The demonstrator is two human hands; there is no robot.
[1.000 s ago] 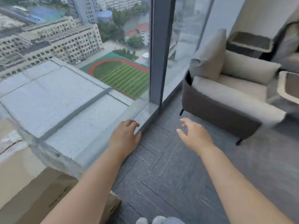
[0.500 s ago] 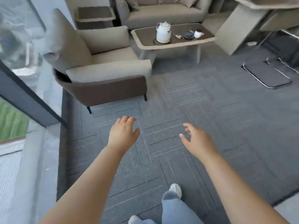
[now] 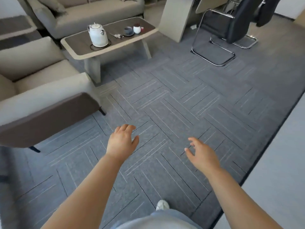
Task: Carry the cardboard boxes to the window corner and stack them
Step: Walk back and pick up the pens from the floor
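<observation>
No cardboard box is in view now. My left hand (image 3: pixel 122 141) hovers over the grey carpet with relaxed fingers and holds nothing. My right hand (image 3: pixel 202 154) is stretched out beside it, fingers loosely spread, also empty. Both forearms reach forward from the bottom of the view. My leg and one white shoe (image 3: pixel 162 204) show at the bottom centre.
A beige armchair (image 3: pixel 38 98) stands at the left. Behind it a low coffee table (image 3: pixel 105 47) carries a white kettle (image 3: pixel 98 35) and cups. A sofa (image 3: pixel 85 12) sits at the back; black cantilever chairs (image 3: pixel 221 28) stand at the back right. Grey carpet tiles (image 3: pixel 181 104) cover the floor.
The view has swung right, away from the window and the cardboard box, into the room. Both hands stay empty and held out in front.
</observation>
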